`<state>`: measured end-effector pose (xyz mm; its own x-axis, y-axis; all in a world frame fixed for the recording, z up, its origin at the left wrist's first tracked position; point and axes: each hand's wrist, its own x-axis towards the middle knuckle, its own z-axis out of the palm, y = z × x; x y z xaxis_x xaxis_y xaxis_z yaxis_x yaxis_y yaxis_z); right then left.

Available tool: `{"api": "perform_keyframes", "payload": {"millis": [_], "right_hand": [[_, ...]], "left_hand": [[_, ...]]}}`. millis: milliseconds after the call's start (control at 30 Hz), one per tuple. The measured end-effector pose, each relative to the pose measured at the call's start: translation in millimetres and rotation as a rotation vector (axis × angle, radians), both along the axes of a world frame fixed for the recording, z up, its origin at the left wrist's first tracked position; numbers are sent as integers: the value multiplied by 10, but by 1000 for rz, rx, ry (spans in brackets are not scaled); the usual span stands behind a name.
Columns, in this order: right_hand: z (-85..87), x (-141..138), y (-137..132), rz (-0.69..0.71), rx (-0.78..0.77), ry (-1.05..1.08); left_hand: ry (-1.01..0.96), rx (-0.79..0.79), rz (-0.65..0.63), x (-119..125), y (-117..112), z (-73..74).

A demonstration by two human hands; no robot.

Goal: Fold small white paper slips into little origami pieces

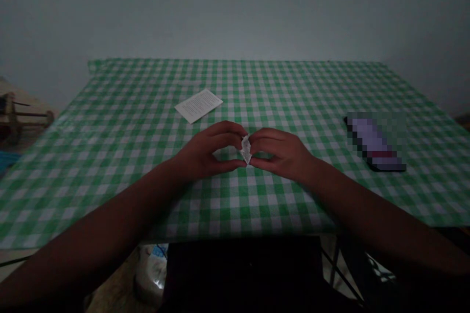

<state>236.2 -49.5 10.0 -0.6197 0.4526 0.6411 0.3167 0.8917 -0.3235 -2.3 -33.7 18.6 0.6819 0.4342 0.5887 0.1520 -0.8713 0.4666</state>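
A small folded piece of white paper (246, 149) stands between my hands above the middle of the table. My left hand (209, 151) pinches its left side between thumb and fingers. My right hand (277, 154) pinches the opposite side, and the fingertips of both hands meet around it. The paper is creased into a narrow, crumpled shape, and part of it is hidden by my fingers. Both hands hover close over a green-and-white gingham tablecloth (147, 195).
A white printed sheet (199, 105) lies beyond my hands. To the right rests a phone (374, 142), pixelated and face up. A wooden spool-like object (22, 117) stands on the floor at left. A wall rises behind the table. A dark chair back (244, 269) stands at the near edge.
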Motion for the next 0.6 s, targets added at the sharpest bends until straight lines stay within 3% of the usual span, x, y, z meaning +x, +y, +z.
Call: {"api": "perform_keyframes", "payload": {"millis": [200, 400, 600], "right_hand": [[9, -23, -8, -22, -51, 86], [-24, -35, 12, 67, -371, 258], [-28, -46, 16, 66, -505, 304]], "left_hand": [[16, -40, 53, -7, -9, -4], [10, -115, 96, -1, -47, 3], [-24, -196, 134, 18, -56, -11]]}}
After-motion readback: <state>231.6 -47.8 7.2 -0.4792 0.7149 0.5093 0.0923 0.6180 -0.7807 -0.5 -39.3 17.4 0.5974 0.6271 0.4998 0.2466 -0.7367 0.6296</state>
